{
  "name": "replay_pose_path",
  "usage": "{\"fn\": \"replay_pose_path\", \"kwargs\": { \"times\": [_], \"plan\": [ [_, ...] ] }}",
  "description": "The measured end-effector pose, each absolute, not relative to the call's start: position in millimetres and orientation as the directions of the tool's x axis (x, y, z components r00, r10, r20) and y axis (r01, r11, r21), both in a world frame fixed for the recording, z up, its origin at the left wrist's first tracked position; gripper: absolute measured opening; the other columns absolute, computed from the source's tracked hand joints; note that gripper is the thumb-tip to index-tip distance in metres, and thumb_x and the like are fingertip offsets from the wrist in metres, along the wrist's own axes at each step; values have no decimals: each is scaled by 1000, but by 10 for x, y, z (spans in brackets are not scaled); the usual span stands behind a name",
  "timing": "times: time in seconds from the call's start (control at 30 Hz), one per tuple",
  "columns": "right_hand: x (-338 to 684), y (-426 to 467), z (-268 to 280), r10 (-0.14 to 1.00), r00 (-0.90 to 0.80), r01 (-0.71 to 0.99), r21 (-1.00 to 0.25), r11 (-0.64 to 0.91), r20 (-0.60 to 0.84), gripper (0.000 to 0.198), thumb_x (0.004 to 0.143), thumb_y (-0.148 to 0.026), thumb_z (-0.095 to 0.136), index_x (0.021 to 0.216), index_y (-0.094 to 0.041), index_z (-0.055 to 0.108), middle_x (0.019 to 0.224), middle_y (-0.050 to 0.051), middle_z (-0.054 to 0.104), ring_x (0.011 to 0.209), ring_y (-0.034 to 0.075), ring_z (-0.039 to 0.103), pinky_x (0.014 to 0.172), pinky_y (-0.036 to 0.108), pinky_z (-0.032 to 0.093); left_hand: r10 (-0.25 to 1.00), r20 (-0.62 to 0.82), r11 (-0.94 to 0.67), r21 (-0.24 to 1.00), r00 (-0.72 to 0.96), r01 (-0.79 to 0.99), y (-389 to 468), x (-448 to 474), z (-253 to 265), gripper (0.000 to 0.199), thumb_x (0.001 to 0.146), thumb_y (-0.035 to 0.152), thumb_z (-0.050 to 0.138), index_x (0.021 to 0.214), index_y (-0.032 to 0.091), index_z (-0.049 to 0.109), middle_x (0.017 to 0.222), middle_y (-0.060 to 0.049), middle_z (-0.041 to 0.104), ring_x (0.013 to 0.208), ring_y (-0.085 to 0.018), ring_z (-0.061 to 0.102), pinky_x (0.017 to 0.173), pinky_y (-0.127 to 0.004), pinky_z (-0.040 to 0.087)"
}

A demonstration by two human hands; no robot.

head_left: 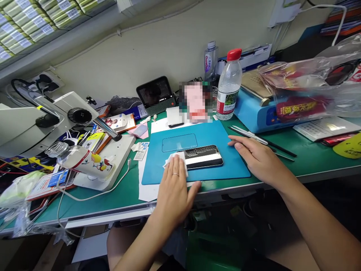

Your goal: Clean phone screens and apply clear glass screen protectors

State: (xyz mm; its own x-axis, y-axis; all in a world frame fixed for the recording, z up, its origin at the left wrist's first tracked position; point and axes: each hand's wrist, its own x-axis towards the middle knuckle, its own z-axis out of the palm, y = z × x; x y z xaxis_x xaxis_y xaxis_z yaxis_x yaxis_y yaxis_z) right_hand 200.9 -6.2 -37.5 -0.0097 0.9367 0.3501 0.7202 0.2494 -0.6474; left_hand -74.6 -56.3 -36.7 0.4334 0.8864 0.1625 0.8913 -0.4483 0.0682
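Observation:
My left hand [174, 188], with a ring on one finger, presses a white tissue [182, 160] flat under its outstretched fingers; the thumb stands apart. Beneath the tissue lies the left end of a phone [208, 157], dark with a bright reflection across its glossy face. The phone rests on a blue mat [158, 177]. Just behind it, a clear, dark-edged glass screen protector [179, 143] lies on the mat. My right hand [255, 158] is open beside the mat's right edge, holding nothing, its fingertips near a pen and slim tools [251, 134].
A microscope [81, 113] on a white base stands left, with a decorated bottle [90, 162] and a white cable [93, 197]. Behind the mat are a dark-screened device [155, 94] and a red-capped water bottle [229, 84]. A blue machine [249, 107] stands right, under plastic bags.

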Motion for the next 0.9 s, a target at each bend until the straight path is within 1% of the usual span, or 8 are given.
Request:
{"fn": "replay_pose_path", "kwargs": {
  "times": [0.17, 0.27, 0.37, 0.47, 0.57, 0.7, 0.8, 0.9],
  "plan": [
    [1994, -39, -334, 954, 14, 736, -649, 192, 298, 45, 99, -47, 43, 128, -22, 67, 116, 11, 77, 114, 35, 68, 102, 54, 52, 892, 166, -440, 111, 420, 891, -608, -1055, -409, 66, 108, 45, 34, 160, 6, 23, 166, -20, 27, 156, -33, 17, 123, -57, 33],
    [1986, -43, -335, 962, 30, 745, -647, 159, 270, 46, 97, -50, 45, 127, -23, 68, 118, 11, 77, 115, 36, 68, 102, 55, 51, 865, 217, -487, 145, 452, 862, -628, -1165, -390, 59, 108, 40, 40, 158, 11, 31, 164, -16, 34, 154, -33, 28, 121, -56, 36],
    [1973, -64, -291, 968, 34, 739, -659, 144, 250, 46, 95, -55, 49, 124, -26, 70, 119, 9, 77, 115, 37, 68, 94, 54, 55, 826, 284, -548, 198, 487, 813, -525, -1267, -313, 36, 106, 28, 45, 137, 16, 58, 147, -12, 59, 139, -29, 53, 114, -49, 46],
    [1911, 15, -134, 970, 20, 733, -664, 152, 244, 50, 91, -64, 51, 120, -29, 72, 126, 8, 74, 115, 39, 67, 72, 47, 60, 817, 279, -568, 239, 505, 787, -328, -1371, -192, 24, 104, 19, 48, 106, 19, 71, 116, -7, 74, 106, -25, 68, 92, -41, 57],
    [1752, 337, 77, 956, -176, 717, -635, 288, 235, 52, 90, -64, 54, 124, -29, 71, 128, 9, 73, 111, 36, 69, 61, 40, 58, 826, 264, -556, 232, 498, 798, -117, -1482, -36, 20, 101, 20, 53, 91, 19, 70, 101, -6, 74, 92, -24, 68, 82, -39, 56],
    [1482, 1025, 180, 808, -559, 637, -526, 563, 187, 50, 87, -59, 62, 123, -26, 72, 123, 11, 76, 103, 33, 72, 81, 48, 61, 847, 291, -520, 277, 445, 808, 108, -1601, 189, 23, 101, 27, 52, 85, 20, 67, 97, -5, 71, 93, -22, 66, 86, -36, 52],
    [1357, 1388, 75, 731, -652, 588, -475, 655, 202, 52, 85, -59, 65, 122, -23, 73, 116, 13, 78, 102, 34, 73, 85, 51, 60, 856, 227, -517, 351, 465, 780, 301, -1636, 270, 30, 103, 31, 45, 84, 21, 67, 96, -4, 70, 93, -21, 65, 90, -36, 51],
    [1323, 1465, -91, 715, -644, 566, -459, 685, 272, 52, 86, -60, 64, 121, -22, 73, 110, 14, 78, 99, 34, 72, 81, 50, 59, 888, 164, -459, 356, 429, 814, 595, -1604, 253, 26, 102, 36, 47, 103, 21, 69, 104, -6, 69, 99, -23, 65, 90, -39, 53]
  ]
}}
